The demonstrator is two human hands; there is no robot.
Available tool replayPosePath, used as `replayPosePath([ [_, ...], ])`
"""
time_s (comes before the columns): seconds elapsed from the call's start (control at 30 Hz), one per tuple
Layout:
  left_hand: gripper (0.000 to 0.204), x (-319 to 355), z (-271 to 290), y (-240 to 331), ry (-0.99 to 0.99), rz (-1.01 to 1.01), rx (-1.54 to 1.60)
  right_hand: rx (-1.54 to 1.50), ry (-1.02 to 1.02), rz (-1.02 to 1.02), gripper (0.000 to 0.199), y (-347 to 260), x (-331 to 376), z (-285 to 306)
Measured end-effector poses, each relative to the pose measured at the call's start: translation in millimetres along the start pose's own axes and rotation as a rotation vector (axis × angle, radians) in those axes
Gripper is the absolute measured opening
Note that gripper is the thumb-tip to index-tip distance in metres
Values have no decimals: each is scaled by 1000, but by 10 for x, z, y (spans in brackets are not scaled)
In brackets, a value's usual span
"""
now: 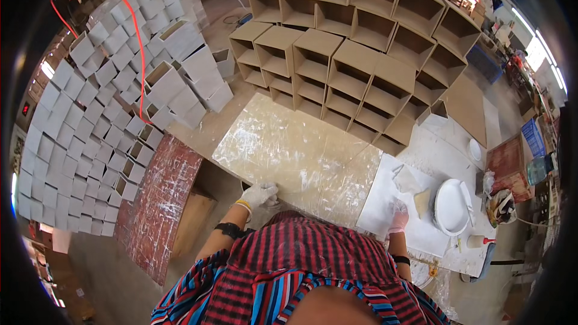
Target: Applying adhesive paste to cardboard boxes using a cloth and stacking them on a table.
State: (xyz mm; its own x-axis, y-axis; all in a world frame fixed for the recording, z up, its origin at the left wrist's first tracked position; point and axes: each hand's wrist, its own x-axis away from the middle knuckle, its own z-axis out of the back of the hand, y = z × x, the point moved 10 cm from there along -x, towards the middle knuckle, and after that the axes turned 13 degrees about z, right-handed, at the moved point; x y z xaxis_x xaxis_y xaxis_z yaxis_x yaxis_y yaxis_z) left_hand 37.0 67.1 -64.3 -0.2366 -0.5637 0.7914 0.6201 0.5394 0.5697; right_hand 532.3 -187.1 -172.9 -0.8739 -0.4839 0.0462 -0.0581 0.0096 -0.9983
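My left hand, in a pale glove, rests at the near edge of the paint-smeared tan table. Its fingers are curled in; anything inside them is hidden. Over a white board to the right is my right hand, whose whitened fingers blend with the surface, so their pose is unclear. Just beyond it lies a crumpled whitish cloth. A yellowish sponge-like piece sits between that hand and a round white tub, which has a pale flat tool along its right rim.
Stacked brown open boxes stand at the table's far side. White boxes are piled at left, behind a red-brown stained board. An orange-red hose hangs there. A small red-tipped bottle lies near the right edge.
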Motion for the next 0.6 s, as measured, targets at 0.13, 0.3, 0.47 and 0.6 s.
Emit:
replayPosePath([
  [0.13,33,-69,171,37,-24,1,62,8,35,6,22,-135,118,-56],
  [0.3,31,-313,211,341,-114,-31,224,85,107,-78,19,-152,332,-136],
  [0.47,41,-495,115,785,-216,-140,147,335,116,0,21,-407,555,-212],
  [0.6,43,-699,-97,899,-294,-134,27,351,92,-107,26,-379,809,-281],
])
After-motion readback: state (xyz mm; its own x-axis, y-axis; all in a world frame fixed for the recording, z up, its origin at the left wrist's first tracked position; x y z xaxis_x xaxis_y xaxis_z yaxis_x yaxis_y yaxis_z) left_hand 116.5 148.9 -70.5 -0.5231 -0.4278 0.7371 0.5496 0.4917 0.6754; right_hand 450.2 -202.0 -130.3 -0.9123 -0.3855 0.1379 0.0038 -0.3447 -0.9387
